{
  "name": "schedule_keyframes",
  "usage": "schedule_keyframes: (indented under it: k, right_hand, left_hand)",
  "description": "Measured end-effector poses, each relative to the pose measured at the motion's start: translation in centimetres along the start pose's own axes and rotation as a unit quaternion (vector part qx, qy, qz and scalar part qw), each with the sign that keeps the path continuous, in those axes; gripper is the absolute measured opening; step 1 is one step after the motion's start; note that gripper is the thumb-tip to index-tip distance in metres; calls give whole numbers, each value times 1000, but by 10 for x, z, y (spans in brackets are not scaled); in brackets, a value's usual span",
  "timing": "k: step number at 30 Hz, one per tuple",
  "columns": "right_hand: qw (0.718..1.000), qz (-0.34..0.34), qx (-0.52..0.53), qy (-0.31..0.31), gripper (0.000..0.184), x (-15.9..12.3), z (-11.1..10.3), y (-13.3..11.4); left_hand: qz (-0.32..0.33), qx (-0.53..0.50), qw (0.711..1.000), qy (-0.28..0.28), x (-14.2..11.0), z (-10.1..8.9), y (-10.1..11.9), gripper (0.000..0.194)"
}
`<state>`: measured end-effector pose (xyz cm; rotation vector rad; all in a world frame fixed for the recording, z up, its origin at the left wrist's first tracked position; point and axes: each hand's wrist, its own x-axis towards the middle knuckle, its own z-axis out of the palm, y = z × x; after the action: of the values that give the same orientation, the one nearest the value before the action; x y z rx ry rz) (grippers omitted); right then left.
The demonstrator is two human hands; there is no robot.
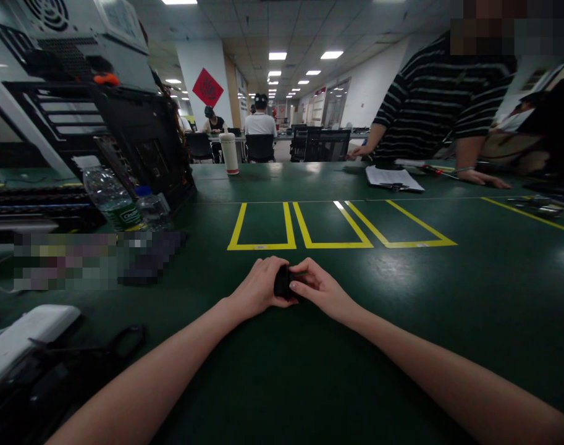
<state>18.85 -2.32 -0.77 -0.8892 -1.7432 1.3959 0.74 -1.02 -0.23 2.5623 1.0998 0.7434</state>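
In the head view, a small dark black object (pixel 282 283) sits between my two hands, just above the green tabletop. Its kind is too dark to make out. My left hand (pixel 259 285) is closed around its left side, with the thumb and fingers wrapped on it. From the right, my right hand (pixel 319 287) reaches in, its thumb and fingertips pinched together at the object's right edge. The fingers partly cover what they grip there. Beyond my hands, yellow tape outlines (pixel 262 247) mark the table.
The green table (pixel 346 371) spreads all around. At left stand an open computer case (pixel 147 142), a large plastic bottle (pixel 108 194) and a blue-capped bottle (pixel 152 207). A white tumbler (pixel 229 153), a clipboard (pixel 393 178) and a person in a striped shirt (pixel 439 105) are across.
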Motion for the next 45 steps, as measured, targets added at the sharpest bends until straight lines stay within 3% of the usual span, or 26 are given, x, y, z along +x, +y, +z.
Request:
schedule_keyframes:
  k: [8, 15, 24, 37, 45]
  right_hand:
    - [1000, 17, -21, -6, 25, 0, 0, -3]
    - [1000, -5, -17, -4, 23, -2, 1, -5]
    - [999, 29, -29, 12, 26, 1, 2, -4]
    - [1000, -6, -5, 4, 20, 0, 3, -3]
    - [1000, -1, -2, -13, 24, 1, 1, 0]
  left_hand:
    - [1, 7, 1000, 3, 0, 2, -2, 59]
    - [-8, 0, 1000, -30, 1, -8, 5, 54]
    - [-9, -11, 1000, -27, 0, -5, 1, 55]
    - [-17, -1, 1000, -1, 0, 0, -1, 59]
    - [-16, -16, 999, -28, 0, -8, 3, 55]
